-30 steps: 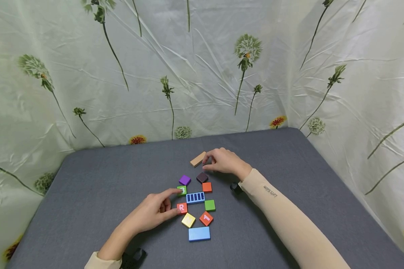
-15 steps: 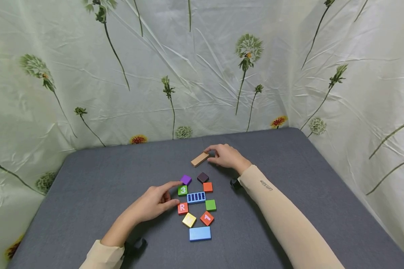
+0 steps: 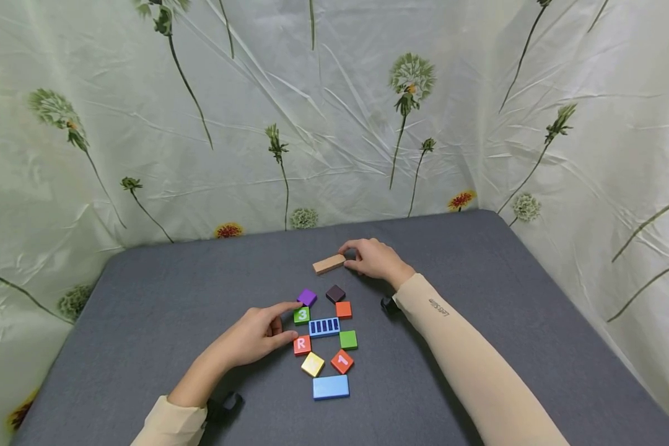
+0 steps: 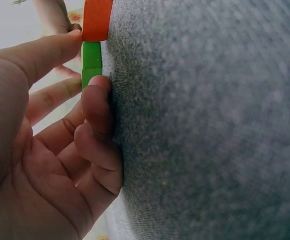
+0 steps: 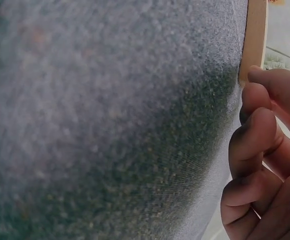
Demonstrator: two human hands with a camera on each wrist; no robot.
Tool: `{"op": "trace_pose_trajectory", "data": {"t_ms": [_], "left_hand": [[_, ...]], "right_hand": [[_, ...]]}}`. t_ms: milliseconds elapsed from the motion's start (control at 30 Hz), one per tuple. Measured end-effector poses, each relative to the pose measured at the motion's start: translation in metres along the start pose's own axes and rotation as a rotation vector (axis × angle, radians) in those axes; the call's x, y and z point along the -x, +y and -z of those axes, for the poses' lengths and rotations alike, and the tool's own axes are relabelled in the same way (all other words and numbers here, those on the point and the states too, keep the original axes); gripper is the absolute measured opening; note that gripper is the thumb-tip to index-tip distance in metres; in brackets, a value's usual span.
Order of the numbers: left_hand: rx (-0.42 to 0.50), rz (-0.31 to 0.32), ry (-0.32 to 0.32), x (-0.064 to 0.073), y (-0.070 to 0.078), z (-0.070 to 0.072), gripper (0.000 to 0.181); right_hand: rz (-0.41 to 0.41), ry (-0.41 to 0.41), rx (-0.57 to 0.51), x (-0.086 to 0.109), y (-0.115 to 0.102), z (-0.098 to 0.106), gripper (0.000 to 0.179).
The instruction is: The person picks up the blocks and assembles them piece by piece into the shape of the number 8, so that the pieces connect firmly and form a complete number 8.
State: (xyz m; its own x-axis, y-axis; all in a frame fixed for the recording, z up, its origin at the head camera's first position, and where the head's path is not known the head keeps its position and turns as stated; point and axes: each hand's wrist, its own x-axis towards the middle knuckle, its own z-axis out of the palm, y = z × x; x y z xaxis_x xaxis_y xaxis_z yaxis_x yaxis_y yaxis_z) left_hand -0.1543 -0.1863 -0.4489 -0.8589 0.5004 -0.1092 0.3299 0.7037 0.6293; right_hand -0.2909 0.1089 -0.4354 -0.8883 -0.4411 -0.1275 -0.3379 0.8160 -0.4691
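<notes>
My left hand (image 3: 249,337) lies at the left side of a group of coloured blocks. Its thumb touches the red block marked R (image 3: 302,347), and its index finger reaches the upper edge of the green block marked 3 (image 3: 301,316), below a purple block (image 3: 307,298). The left wrist view shows the thumb against the red block (image 4: 97,20), with the other fingers loosely bent. Farther back, my right hand (image 3: 376,259) pinches the right end of a plain wooden block (image 3: 327,264) between thumb and index finger. Its remaining fingers curl under in the right wrist view.
A striped blue block (image 3: 324,327) sits mid-group, with dark (image 3: 336,293), orange (image 3: 343,310), green (image 3: 348,340), yellow (image 3: 313,365) and red "1" blocks (image 3: 342,362) around it. A larger blue block (image 3: 331,388) lies nearest. Grey cloth (image 3: 173,297) covers the table; floral curtain stands behind.
My right hand has moved slightly right and taken the wooden block's end, and the block has turned flatter. The left index finger has slid up off the 3.
</notes>
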Motion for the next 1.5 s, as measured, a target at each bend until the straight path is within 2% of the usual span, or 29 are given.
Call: {"op": "trace_pose_trajectory", "data": {"t_ms": [300,833,1067,1333,1500], "left_hand": [[-0.008,-0.001,0.004,0.001,0.001,0.001,0.060],[-0.027,-0.008,0.010,-0.001,0.001,0.001,0.062],[-0.032,-0.008,0.009,-0.001,0.002,0.001,0.063],[-0.035,-0.002,-0.008,-0.001,0.002,0.002,0.066],[-0.035,0.006,-0.017,-0.001,0.002,0.002,0.066]], "right_hand": [[0.012,0.018,0.046,0.000,-0.003,0.000,0.031],[0.061,0.030,0.051,0.000,-0.011,0.003,0.023],[0.099,-0.001,0.026,-0.001,-0.015,0.003,0.020],[0.099,-0.090,0.002,-0.001,-0.017,-0.001,0.023],[0.117,-0.097,-0.017,-0.001,-0.018,-0.003,0.024]]}}
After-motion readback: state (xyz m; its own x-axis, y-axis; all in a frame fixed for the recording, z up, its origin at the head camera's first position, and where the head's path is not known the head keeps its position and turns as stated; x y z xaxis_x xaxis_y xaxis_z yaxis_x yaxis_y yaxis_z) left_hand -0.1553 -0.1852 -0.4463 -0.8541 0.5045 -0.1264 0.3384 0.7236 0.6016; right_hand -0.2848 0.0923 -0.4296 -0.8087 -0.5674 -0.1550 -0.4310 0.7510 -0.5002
